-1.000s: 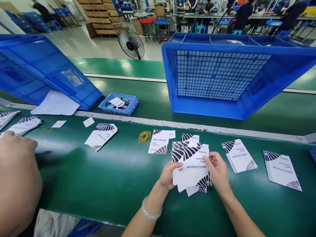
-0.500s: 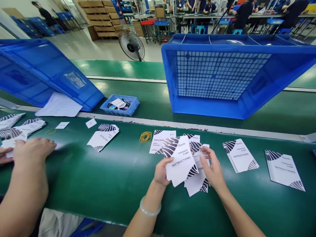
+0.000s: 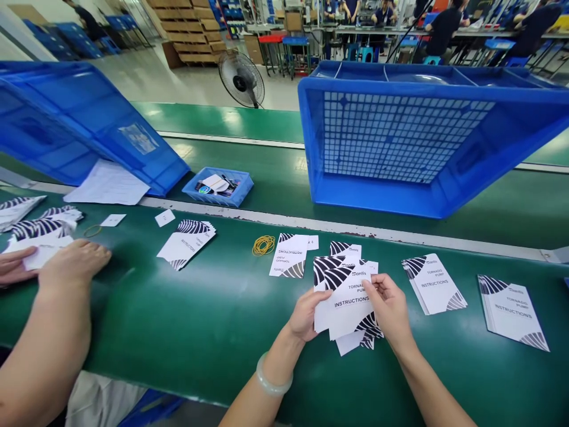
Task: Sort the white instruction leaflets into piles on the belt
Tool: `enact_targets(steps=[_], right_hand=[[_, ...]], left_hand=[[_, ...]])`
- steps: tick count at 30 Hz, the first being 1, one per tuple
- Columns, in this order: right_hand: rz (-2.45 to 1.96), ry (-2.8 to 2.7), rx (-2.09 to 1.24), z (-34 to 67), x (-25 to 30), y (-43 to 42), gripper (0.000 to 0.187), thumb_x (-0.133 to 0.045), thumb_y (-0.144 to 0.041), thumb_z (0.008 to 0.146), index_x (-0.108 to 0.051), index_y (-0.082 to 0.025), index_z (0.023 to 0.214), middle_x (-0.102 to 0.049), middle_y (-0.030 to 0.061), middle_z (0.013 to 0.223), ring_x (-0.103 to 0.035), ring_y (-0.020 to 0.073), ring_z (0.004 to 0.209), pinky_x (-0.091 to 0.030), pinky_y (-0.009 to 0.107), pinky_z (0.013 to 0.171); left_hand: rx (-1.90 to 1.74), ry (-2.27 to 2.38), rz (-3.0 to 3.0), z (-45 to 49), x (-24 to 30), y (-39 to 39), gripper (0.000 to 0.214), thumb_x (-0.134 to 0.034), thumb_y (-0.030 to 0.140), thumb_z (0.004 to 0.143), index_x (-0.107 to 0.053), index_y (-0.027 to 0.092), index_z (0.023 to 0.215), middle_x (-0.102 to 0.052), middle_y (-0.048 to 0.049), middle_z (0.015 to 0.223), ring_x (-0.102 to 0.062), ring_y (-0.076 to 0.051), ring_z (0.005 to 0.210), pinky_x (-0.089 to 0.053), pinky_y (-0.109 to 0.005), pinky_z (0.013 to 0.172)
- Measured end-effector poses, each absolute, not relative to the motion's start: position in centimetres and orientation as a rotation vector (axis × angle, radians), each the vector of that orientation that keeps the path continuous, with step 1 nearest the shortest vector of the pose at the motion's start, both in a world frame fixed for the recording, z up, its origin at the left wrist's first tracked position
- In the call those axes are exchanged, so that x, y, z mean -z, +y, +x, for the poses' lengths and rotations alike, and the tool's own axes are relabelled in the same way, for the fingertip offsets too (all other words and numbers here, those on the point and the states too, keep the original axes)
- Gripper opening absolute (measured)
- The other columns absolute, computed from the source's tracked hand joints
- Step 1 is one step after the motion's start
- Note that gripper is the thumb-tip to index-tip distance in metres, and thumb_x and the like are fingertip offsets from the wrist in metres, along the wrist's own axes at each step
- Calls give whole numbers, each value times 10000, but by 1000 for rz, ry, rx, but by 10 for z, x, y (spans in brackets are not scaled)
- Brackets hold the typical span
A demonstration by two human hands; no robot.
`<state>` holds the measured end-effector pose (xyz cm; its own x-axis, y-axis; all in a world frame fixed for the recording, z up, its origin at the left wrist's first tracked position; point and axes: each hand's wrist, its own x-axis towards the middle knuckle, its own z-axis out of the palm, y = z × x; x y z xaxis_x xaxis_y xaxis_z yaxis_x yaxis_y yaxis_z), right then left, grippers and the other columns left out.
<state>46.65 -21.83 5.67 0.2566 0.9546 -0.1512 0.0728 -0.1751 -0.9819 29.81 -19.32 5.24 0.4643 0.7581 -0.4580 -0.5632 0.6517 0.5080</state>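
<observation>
Several white instruction leaflets [image 3: 342, 308] with black zebra stripes are fanned out between my hands. My left hand [image 3: 306, 314] grips their left edge, thumb on top. At their right edge my right hand [image 3: 391, 302] pinches the top leaflet between thumb and fingers. Beneath them, more leaflets [image 3: 351, 344] lie loosely on the green table, partly covered. One leaflet [image 3: 288, 256] with a small "X 3" slip [image 3: 313, 242] lies just behind my left hand. To my right are two neat leaflet stacks, one nearer [image 3: 434, 284] and one farther [image 3: 515, 311].
Yellow rubber bands [image 3: 264, 245] and another leaflet stack [image 3: 186, 244] lie left of centre. A co-worker's hands [image 3: 71, 261] hold papers at far left. Behind stand a small blue tray [image 3: 240, 191], a large blue crate [image 3: 377, 198] and a tilted crate [image 3: 146, 160].
My left hand has moved slightly right with the leaflets, now fanned wider. My right hand has closed from an open pose onto the top leaflet. The co-worker's hands shifted slightly right.
</observation>
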Motion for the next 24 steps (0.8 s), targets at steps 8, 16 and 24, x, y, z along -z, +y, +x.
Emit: enact_targets(steps=[8,16,24], right_hand=[[-1556,-1069,-1066,469,-68,-222,255,-542,-433,837,-646,-202,804,-614,24,747,-549,198,700,-422,281,571],[-1461,-643,-1013,497,-64,-225,275,-640,-456,758,-647,-246,936,-678,33,871,-621,227,734,-504,319,565],[-1681,-1046,-894,478,-48,-221,393,-519,-471,840,-534,-243,1159,-561,89,1191,-519,261,1054,-467,353,784]], left_hand=[[-839,731,346,297,-53,-193,270,-622,205,754,-608,117,1009,-690,-104,960,-657,-252,874,-527,-338,719],[-1075,852,240,269,-59,-173,218,-608,156,725,-617,119,940,-706,-55,814,-676,-234,792,-538,-334,713],[-1138,780,220,262,-61,-171,217,-563,159,760,-623,120,964,-712,-71,847,-658,-273,898,-503,-417,846]])
